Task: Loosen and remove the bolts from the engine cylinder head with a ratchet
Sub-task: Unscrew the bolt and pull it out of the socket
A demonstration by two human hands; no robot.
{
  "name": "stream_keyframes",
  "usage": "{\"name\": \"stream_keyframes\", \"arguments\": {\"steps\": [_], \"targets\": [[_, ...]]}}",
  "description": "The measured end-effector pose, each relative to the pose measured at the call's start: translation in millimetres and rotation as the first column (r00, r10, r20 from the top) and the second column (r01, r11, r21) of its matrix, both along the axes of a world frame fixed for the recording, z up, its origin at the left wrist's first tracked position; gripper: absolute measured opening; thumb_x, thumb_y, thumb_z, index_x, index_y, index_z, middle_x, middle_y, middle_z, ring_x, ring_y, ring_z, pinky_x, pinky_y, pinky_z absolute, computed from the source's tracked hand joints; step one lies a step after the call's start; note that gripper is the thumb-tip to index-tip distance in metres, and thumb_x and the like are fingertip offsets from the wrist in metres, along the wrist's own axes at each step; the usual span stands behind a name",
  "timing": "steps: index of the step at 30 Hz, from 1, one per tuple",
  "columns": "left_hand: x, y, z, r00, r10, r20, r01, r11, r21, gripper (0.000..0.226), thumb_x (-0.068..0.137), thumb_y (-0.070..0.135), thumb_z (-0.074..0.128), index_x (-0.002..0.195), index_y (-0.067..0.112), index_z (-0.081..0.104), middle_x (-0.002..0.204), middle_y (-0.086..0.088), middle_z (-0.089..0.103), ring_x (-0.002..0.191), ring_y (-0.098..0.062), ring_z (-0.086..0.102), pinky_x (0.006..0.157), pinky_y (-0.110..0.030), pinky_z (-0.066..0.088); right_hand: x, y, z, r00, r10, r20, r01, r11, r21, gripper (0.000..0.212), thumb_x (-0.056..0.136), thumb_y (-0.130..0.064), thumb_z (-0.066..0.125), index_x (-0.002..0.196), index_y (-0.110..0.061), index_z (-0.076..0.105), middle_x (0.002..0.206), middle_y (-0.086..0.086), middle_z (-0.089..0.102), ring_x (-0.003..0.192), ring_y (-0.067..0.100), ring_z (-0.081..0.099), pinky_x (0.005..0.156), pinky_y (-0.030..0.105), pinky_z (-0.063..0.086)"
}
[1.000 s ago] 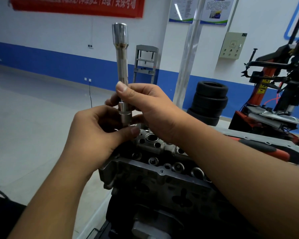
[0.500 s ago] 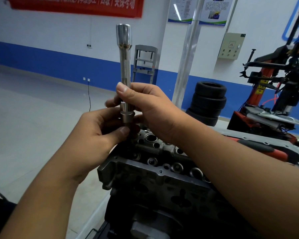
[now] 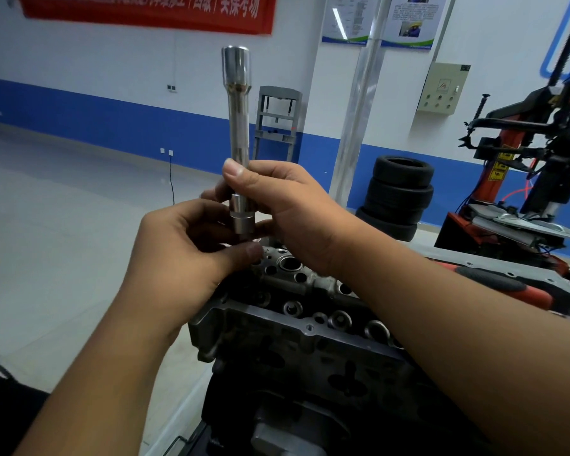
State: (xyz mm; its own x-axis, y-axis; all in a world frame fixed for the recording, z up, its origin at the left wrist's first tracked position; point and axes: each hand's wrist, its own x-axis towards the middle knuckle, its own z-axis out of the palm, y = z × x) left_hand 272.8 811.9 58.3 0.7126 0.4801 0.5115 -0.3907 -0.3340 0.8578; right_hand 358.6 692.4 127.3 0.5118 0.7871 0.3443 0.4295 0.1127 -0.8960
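Chrome extension bar [image 3: 238, 126] held upright over the cylinder head [image 3: 297, 311], both hands at its lower end.

Right hand [image 3: 287, 209] clamped round the bar, thumb pressed high on the shaft; left hand [image 3: 191, 255] pinching just under the small socket [image 3: 242, 222] at the bottom, what sits in its fingertips hidden. Since 1 s ago the bar has tipped slightly and the left thumb has slid under the socket: likely a bolt being pulled free of the tool, so 1 more bolt may be out. Bar is polished, round, flared to a wider cup on top. Head is dull cast alloy, rough, pocked with round bores. Red-and-black ratchet handle [image 3: 507, 286] lies idle on the bench [image 3: 540, 274] at right.
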Motion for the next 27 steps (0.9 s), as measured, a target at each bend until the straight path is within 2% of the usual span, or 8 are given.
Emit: {"name": "stream_keyframes", "arguments": {"steps": [3,5,7,10,15,20,23,27], "targets": [[-3,0,2,1.0,-0.011,-0.016,0.011,1.0,0.002,0.041,0.053,0.035,0.087,0.093,0.027,0.077,0.086,0.009,0.08,0.083,-0.008,0.077,0.067,-0.019,0.059,1,1,0,1.0,-0.006,0.014,0.006,1.0,0.013,0.031,0.103,-0.035,0.06,0.079,-0.019,0.07,0.106,0.014,0.076,0.084,0.015,0.071,0.075,0.033,0.058],[-4,0,4,0.997,-0.07,-0.031,0.072,0.996,0.045,0.03,0.065,0.025,0.09,0.093,0.031,0.08,0.09,0.008,0.08,0.091,-0.009,0.076,0.078,-0.028,0.058,2,1,-1,1.0,-0.001,0.025,0.001,1.0,0.018,0.035,0.101,-0.04,0.061,0.071,-0.024,0.069,0.102,0.01,0.078,0.083,0.015,0.072,0.073,0.03,0.059],[-4,-1,3,0.997,-0.074,-0.012,0.074,0.996,0.055,0.029,0.077,0.003,0.085,0.088,0.03,0.081,0.087,0.006,0.08,0.088,-0.009,0.076,0.075,-0.023,0.057,1,2,-2,1.0,0.012,0.006,-0.013,0.999,0.03,0.037,0.097,-0.043,0.06,0.069,-0.02,0.066,0.1,0.008,0.077,0.083,0.016,0.072,0.073,0.03,0.059],[-5,2,3,1.0,-0.02,-0.007,0.02,0.999,-0.047,0.034,0.084,-0.01,0.066,0.076,0.02,0.079,0.074,0.0,0.076,0.068,-0.008,0.072,0.059,-0.014,0.053,-1,7,-6,1.0,-0.002,-0.001,0.002,0.999,0.042,0.038,0.102,-0.038,0.057,0.071,-0.018,0.06,0.099,0.01,0.074,0.083,0.02,0.069,0.071,0.034,0.058],[-6,20,1,0.99,0.091,-0.106,-0.116,0.961,-0.252,0.03,0.09,-0.003,0.059,0.071,0.015,0.074,0.064,-0.005,0.072,0.054,-0.016,0.066,0.059,-0.03,0.054,-9,20,-12,0.998,-0.037,-0.057,0.042,0.996,0.084,0.037,0.103,-0.022,0.055,0.066,-0.022,0.056,0.072,0.009,0.056,0.069,0.026,0.054,0.072,0.045,0.047],[-10,24,0,0.985,0.053,-0.162,-0.096,0.957,-0.274,0.028,0.09,-0.004,0.057,0.079,0.015,0.074,0.066,-0.005,0.073,0.053,-0.015,0.066,0.061,-0.033,0.053,-21,27,-10,0.971,-0.122,-0.205,0.131,0.991,0.032,0.039,0.106,-0.02,0.054,0.07,-0.014,0.04,0.056,0.007,0.041,0.048,0.018,0.032,0.049,0.027,0.029],[-10,18,-1,0.985,-0.018,-0.174,-0.029,0.965,-0.262,0.028,0.089,-0.006,0.054,0.083,0.012,0.073,0.066,-0.006,0.073,0.053,-0.016,0.065,0.059,-0.033,0.052,-28,34,-11,0.959,-0.235,-0.161,0.24,0.971,0.012,0.043,0.105,-0.02,0.054,0.066,-0.014,0.039,0.052,0.005,0.035,0.045,0.016,0.027,0.046,0.025,0.024],[-9,16,-1,0.981,-0.07,-0.181,0.026,0.971,-0.238,0.034,0.086,-0.011,0.045,0.083,0.01,0.072,0.07,-0.007,0.074,0.057,-0.018,0.065,0.058,-0.033,0.051,-36,41,-6,0.94,-0.334,-0.063,0.332,0.942,-0.048,0.044,0.104,-0.015,0.055,0.062,-0.012,0.041,0.044,0.001,0.037,0.035,0.015,0.032,0.04,0.022,0.031]]}}
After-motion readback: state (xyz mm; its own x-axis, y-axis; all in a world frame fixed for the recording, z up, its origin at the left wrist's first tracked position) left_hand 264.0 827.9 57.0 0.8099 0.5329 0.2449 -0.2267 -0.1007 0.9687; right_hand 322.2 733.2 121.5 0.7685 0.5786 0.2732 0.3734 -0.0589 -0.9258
